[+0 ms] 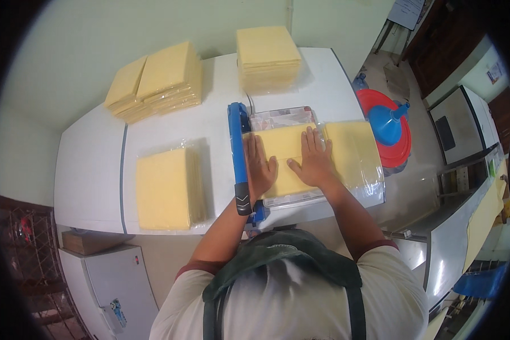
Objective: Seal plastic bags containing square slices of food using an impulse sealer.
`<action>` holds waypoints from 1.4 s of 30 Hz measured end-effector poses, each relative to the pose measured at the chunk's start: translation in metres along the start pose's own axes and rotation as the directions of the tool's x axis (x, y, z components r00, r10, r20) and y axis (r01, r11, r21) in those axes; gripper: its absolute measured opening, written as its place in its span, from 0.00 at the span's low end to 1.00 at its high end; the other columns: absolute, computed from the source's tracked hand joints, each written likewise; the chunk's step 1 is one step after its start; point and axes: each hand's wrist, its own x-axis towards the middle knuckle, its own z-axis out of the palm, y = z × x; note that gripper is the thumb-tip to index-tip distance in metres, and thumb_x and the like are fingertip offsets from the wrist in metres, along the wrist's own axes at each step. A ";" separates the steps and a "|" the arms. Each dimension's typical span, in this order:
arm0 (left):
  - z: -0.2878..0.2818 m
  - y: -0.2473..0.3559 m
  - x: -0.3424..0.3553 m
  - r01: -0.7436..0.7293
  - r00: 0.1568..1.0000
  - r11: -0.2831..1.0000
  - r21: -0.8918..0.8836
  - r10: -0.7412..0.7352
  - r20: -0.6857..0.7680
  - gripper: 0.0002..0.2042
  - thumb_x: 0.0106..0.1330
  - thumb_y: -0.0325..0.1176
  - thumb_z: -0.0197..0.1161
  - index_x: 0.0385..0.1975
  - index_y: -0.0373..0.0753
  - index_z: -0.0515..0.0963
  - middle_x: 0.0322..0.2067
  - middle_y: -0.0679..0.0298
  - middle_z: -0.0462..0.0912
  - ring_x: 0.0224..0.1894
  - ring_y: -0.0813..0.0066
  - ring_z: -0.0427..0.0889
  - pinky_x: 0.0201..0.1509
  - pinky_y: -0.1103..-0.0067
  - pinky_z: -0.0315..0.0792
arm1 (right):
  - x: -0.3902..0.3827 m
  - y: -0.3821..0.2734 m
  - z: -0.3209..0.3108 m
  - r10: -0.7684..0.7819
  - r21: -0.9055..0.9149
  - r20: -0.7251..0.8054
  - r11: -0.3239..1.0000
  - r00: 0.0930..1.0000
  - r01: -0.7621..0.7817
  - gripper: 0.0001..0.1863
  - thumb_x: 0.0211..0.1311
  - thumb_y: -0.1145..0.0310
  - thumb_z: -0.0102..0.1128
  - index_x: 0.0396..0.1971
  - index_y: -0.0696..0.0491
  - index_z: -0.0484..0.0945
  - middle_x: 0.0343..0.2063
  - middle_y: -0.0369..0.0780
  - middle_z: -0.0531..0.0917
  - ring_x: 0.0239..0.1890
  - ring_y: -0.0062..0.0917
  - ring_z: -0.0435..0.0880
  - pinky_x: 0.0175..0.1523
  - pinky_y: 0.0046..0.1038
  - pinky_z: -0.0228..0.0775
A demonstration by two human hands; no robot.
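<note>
My left hand (259,166) and my right hand (313,160) lie flat, side by side, pressing on a yellow square sheet stack in a clear plastic bag (354,153). The bag rests across a blue-armed sealing machine (239,156) with a clear base plate, on a white table (96,170). My left hand sits right beside the blue arm; my right hand is at the middle of the bag. Neither hand grips anything.
A bagged yellow stack (167,188) lies at the table's left front. Two unbagged stacks (156,81) sit at the back left, another bagged stack (268,56) at the back. A red bin with a blue funnel (388,127) stands right of the table. White cabinets are below left.
</note>
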 end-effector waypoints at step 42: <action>-0.092 -0.027 -0.109 0.077 0.868 0.457 -0.886 -0.468 -0.166 0.25 0.79 0.48 0.36 0.55 0.31 0.70 0.52 0.50 0.78 0.55 0.62 0.76 0.62 0.67 0.65 | 0.018 -0.157 0.010 -0.435 0.343 -0.042 0.839 0.900 0.422 0.32 0.62 0.51 0.53 0.61 0.54 0.72 0.72 0.49 0.57 0.77 0.47 0.41 0.71 0.69 0.28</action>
